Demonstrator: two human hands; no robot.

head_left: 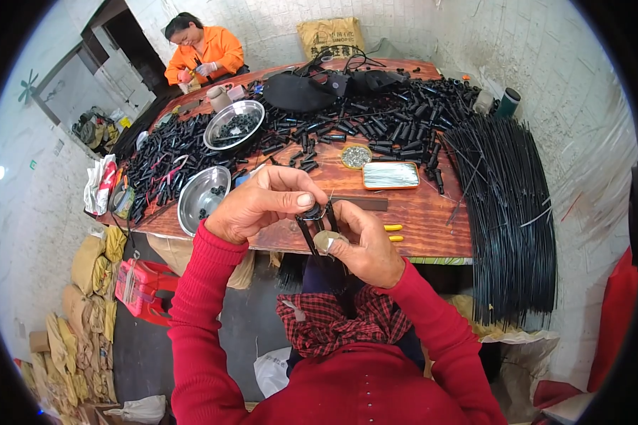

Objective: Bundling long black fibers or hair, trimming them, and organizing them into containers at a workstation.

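Observation:
My left hand (269, 202) pinches a small black part (310, 214) between thumb and fingers, over the near edge of the table. Several thin black strips (308, 237) hang down from that part. On its other side my right hand (365, 241) is closed around the strips, its thumb and forefinger drawn together. A pale wrap (326, 241) shows at the right fingertips. A thin needle-like piece sticks up between the two hands. My fingers hide much of the part, so its exact kind cannot be made out.
A wooden table (439, 230) carries heaps of black tubes (397, 120), two steel bowls (184, 205) of small black pieces, an orange-rimmed tin (390, 185) of thin pins and yellow-handled pliers (395, 228). Long black rods (510, 227) lie at right. Someone in orange (220, 49) works at far left.

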